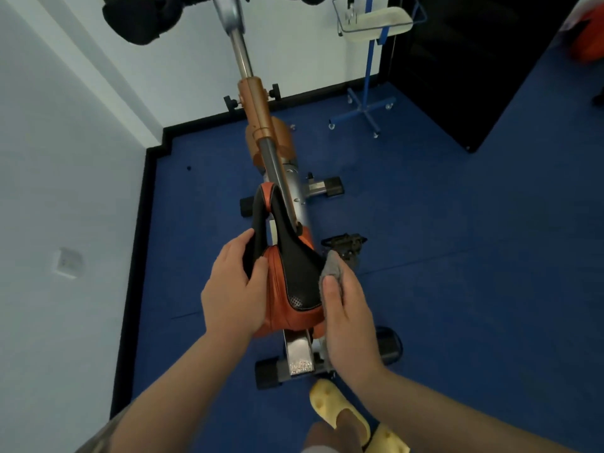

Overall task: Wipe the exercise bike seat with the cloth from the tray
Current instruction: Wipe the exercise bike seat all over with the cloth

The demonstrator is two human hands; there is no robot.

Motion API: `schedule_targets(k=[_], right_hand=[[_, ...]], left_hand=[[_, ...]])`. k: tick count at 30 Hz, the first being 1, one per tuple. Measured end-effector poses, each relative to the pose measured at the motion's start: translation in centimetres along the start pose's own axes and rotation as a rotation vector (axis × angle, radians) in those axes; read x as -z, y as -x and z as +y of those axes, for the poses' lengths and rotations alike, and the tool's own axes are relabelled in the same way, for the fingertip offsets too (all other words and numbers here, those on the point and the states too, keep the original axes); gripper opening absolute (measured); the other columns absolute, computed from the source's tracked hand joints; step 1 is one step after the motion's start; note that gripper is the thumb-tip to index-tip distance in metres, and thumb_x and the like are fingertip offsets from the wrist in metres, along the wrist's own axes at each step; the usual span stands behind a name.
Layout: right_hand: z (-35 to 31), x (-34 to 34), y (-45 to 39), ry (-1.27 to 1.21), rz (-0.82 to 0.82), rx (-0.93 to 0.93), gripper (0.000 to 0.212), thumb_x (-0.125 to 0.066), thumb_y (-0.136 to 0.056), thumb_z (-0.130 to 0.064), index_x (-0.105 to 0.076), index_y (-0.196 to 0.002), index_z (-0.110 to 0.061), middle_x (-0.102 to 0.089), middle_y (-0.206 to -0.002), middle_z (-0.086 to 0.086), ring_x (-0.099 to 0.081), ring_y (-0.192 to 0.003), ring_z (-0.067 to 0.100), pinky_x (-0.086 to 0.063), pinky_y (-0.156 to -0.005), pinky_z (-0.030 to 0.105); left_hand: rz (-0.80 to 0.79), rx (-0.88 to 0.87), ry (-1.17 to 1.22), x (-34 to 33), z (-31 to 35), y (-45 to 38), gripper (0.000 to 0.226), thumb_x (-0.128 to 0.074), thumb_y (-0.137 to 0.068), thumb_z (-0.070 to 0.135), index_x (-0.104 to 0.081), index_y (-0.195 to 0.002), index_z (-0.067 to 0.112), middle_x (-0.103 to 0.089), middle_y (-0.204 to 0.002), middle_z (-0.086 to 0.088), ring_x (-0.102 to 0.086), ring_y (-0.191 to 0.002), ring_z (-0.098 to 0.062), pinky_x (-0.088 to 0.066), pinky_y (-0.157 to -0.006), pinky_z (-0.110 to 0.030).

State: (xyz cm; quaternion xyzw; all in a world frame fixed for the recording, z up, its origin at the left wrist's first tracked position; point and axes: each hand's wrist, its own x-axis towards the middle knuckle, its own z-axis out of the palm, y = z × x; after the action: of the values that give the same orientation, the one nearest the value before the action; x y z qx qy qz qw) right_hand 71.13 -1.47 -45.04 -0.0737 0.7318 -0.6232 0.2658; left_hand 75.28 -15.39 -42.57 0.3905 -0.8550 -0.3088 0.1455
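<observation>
The exercise bike seat point(295, 276) is black and orange, with a narrow nose pointing away from me. My left hand point(233, 289) grips the seat's left side, thumb on top. My right hand point(348, 308) presses a small grey cloth point(331, 268) against the seat's right edge, the cloth bunched under its fingers. The tray point(376, 22) is a pale shallow dish on a blue wheeled stand at the far back right.
The bike frame point(261, 125) runs away from me to the handlebars point(140, 18) at the top. A white wall point(65, 191) stands close on the left. Blue floor point(457, 240) spreads to the right, a black cabinet point(464, 60) behind. My yellow clogs point(340, 410) stand behind the rear stabiliser.
</observation>
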Motion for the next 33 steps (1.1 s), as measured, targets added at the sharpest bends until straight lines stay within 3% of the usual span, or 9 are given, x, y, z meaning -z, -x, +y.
schedule_targets(k=[3,7,13,17,20,24,27,30,33], right_hand=[[0.3,-0.1,-0.5,-0.021,-0.014,-0.009,0.048,-0.033,-0.098,-0.043,-0.029,-0.146,-0.034,-0.032,-0.146,-0.023,-0.03,-0.132,-0.007,-0.026,-0.098,0.006],[-0.2,-0.1,-3.3,-0.049,-0.018,-0.048,0.043,-0.033,-0.1,-0.042,-0.04,-0.141,-0.031,-0.044,-0.143,-0.013,-0.04,-0.131,0.004,-0.031,-0.11,0.025],[-0.2,-1.8,1.6,-0.11,0.078,-0.016,0.052,-0.032,-0.101,-0.035,-0.012,-0.149,-0.033,-0.018,-0.148,-0.024,-0.017,-0.136,-0.007,-0.016,-0.102,0.006],[-0.7,-2.0,-1.6,-0.121,0.191,-0.048,0.047,-0.03,-0.101,-0.036,-0.028,-0.147,-0.025,-0.031,-0.151,-0.011,-0.03,-0.136,0.002,-0.021,-0.114,0.023],[-0.7,-3.3,0.5,-0.126,0.276,-0.05,0.048,-0.032,-0.101,-0.033,-0.023,-0.148,-0.028,-0.027,-0.152,-0.014,-0.027,-0.135,-0.002,-0.02,-0.111,0.019],[-0.8,-5.3,2.8,-0.144,0.345,-0.024,0.055,-0.033,-0.101,-0.032,-0.01,-0.15,-0.031,-0.013,-0.156,-0.019,-0.014,-0.14,-0.005,-0.014,-0.115,0.021],[-0.9,-4.5,0.9,-0.193,0.415,-0.085,0.052,-0.031,-0.101,-0.037,-0.018,-0.15,-0.028,-0.021,-0.156,-0.015,-0.021,-0.139,-0.002,-0.016,-0.114,0.02],[-0.7,-6.9,2.2,-0.237,0.501,-0.055,0.057,-0.029,-0.098,-0.046,-0.01,-0.151,-0.032,-0.011,-0.158,-0.018,-0.012,-0.142,-0.004,-0.011,-0.117,0.024],[-1.1,-10.2,4.2,-0.32,0.566,-0.032,0.07,-0.025,-0.088,-0.056,0.001,-0.15,-0.036,0.004,-0.157,-0.024,-0.002,-0.142,-0.007,-0.008,-0.12,0.03]], left_hand=[[-0.002,0.007,-0.005,0.0,0.0,0.0,0.041,-0.048,-0.091,0.031,-0.044,-0.132,0.035,-0.051,-0.128,0.018,-0.048,-0.115,-0.005,-0.035,-0.084,-0.028],[-0.009,0.006,0.008,0.1,0.0,0.0,0.041,-0.047,-0.092,0.031,-0.043,-0.133,0.034,-0.051,-0.13,0.017,-0.048,-0.116,-0.005,-0.034,-0.084,-0.027],[-0.034,-0.035,0.002,0.0,-0.3,-0.2,0.041,-0.044,-0.092,0.034,-0.04,-0.133,0.035,-0.048,-0.132,0.017,-0.048,-0.118,-0.008,-0.034,-0.081,-0.028],[-0.094,-0.101,-0.05,0.1,-0.7,-0.7,0.047,-0.038,-0.093,0.035,-0.031,-0.139,0.032,-0.028,-0.149,0.015,-0.039,-0.129,-0.011,-0.035,-0.081,-0.032],[-0.187,-0.16,-0.067,0.4,-0.8,-1.0,0.051,-0.033,-0.096,0.035,-0.018,-0.145,0.033,-0.007,-0.156,0.018,-0.025,-0.138,-0.011,-0.035,-0.083,-0.032],[-0.384,-0.23,-0.032,1.0,-1.6,-2.0,0.051,-0.031,-0.098,0.036,-0.014,-0.146,0.036,0.002,-0.156,0.02,-0.012,-0.142,-0.01,-0.03,-0.094,-0.031],[-0.562,-0.197,0.167,1.9,-2.3,-3.4,0.053,-0.041,-0.097,0.028,-0.02,-0.145,0.036,0.002,-0.156,0.019,-0.001,-0.143,-0.009,-0.013,-0.111,-0.033],[-0.525,-0.457,0.091,2.5,-3.0,-4.2,0.053,-0.045,-0.096,0.022,-0.025,-0.144,0.032,-0.005,-0.156,0.015,-0.001,-0.142,-0.006,-0.006,-0.11,-0.027],[-0.435,-0.765,0.032,1.7,-3.2,-4.6,0.044,-0.038,-0.096,0.018,-0.039,-0.139,0.026,-0.024,-0.152,0.013,-0.013,-0.143,-0.007,-0.011,-0.117,-0.031]])
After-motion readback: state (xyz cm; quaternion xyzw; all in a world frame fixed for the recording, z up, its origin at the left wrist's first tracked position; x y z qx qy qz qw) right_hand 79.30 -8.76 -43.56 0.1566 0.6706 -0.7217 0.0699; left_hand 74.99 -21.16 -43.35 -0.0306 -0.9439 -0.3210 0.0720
